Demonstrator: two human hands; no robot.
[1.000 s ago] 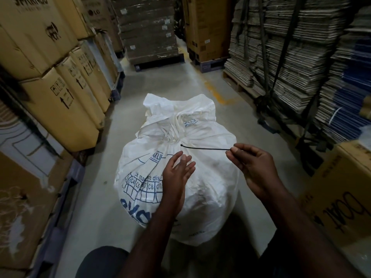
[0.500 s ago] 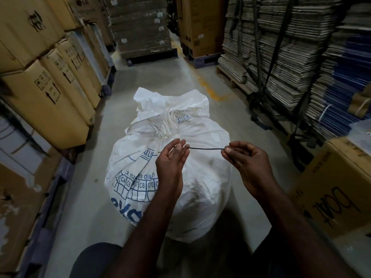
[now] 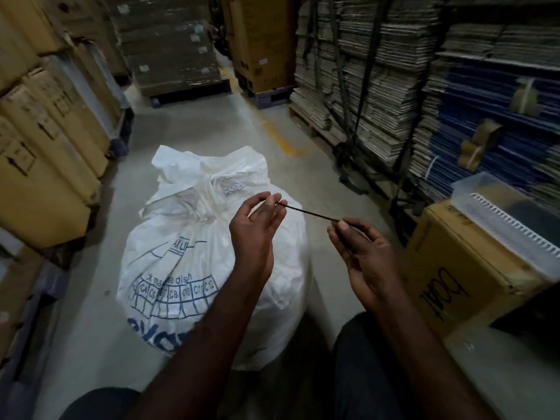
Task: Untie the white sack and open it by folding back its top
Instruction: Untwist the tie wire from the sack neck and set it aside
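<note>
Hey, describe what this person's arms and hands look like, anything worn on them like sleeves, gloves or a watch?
Both forearms are bare as far as the view reaches: no sleeves, and no watch, band or bracelet at either wrist. The left hand and right hand wear no gloves, and no rings show. Fingernails are short and unpainted. Dark trousers cover the knees at the bottom edge.

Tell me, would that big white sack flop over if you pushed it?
Probably not easily. The white sack bulges round and sits wide on the floor, so it looks stuffed full. Its wrinkled skin would likely dent under a push. The bunched top looks soft and floppy.
</note>
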